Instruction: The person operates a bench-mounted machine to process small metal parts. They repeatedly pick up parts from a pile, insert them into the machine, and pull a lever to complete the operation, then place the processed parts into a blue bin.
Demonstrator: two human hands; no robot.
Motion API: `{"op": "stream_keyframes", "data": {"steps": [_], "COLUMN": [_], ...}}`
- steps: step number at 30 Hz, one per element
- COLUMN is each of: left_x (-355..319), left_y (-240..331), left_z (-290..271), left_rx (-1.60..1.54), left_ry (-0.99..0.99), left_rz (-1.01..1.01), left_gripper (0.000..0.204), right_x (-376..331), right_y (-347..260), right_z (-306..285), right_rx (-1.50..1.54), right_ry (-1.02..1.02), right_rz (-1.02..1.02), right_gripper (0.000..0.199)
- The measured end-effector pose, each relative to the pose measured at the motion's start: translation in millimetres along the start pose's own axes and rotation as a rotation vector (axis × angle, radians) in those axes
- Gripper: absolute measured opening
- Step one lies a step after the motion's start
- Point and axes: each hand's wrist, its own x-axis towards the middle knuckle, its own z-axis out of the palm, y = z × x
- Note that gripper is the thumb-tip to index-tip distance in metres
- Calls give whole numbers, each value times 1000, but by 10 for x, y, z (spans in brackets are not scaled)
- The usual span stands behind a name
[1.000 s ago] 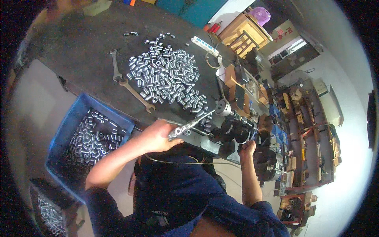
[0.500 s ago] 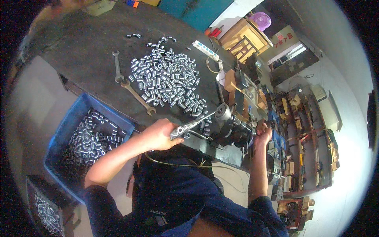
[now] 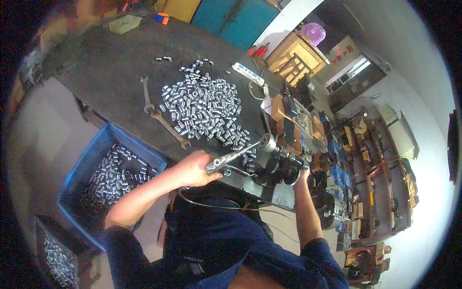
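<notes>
In the head view, the left hand (image 3: 192, 168) has its fingers wrapped tight around the grip end of a long metal lever handle (image 3: 236, 155) that slants up to the chuck head (image 3: 266, 143) of a small dark bench machine (image 3: 279, 168) at the near edge of the workbench (image 3: 106, 72); the right hand (image 3: 304, 174) is at the far side of that machine, but whether its fingers are closed or spread cannot be told, since the machine body hides them. As to progress, I judge the work well short of done: a large loose heap of short metal sleeves (image 3: 204, 106) lies on the bench just behind the lever, while a blue plastic crate (image 3: 108, 178) below the bench to the left is only thinly layered with similar pieces (which pile is finished stock cannot be told). Two open-end wrenches (image 3: 161, 118) lie beside the heap. Of signs and packages: a white rectangular power strip (image 3: 249, 74) sits at the bench's far edge, a pale wall sign with red characters (image 3: 342, 52) hangs beyond a wooden stool (image 3: 294, 54), and small blue boxes (image 3: 339, 166) crowd the floor at right
</notes>
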Motion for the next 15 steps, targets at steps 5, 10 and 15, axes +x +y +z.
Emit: {"op": "stream_keyframes", "data": {"steps": [5,10,15], "left_x": [-45,-57,-54], "left_y": [3,20,389], "left_z": [-31,-20,79], "left_rx": [32,24,-541], "left_ry": [-14,122,597], "left_rz": [-114,-180,-28], "left_gripper": [25,23,11], "right_x": [-827,-1300,-2519], "right_y": [-1107,-1599,-1660], "right_z": [662,116,795], "right_rx": [188,-184,-320], "right_ry": [-117,-345,-805], "right_rz": [-20,-685,-523], "right_gripper": [23,30,42]}}
